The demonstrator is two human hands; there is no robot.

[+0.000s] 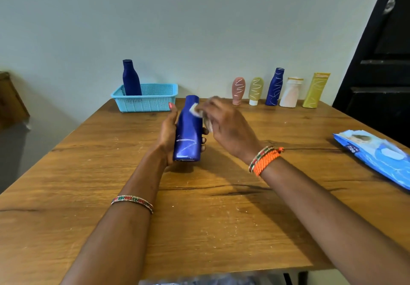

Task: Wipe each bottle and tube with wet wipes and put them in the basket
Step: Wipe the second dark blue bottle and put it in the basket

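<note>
A glossy, round-shouldered blue bottle (188,129) marked with pale scribbles sits just past the middle of the wood-grain tabletop (221,218), gripped around its lower body by the left hand (167,132), thumb up along its side. The right hand (224,125), blurred, pinches a crumpled white wet wipe (196,110) against the bottle's neck. At 11 o'clock, a perforated light-blue plastic basket (153,101) holds another blue bottle (131,78) upright. At 3 o'clock lies a soft blue wipes pack (377,153).
</note>
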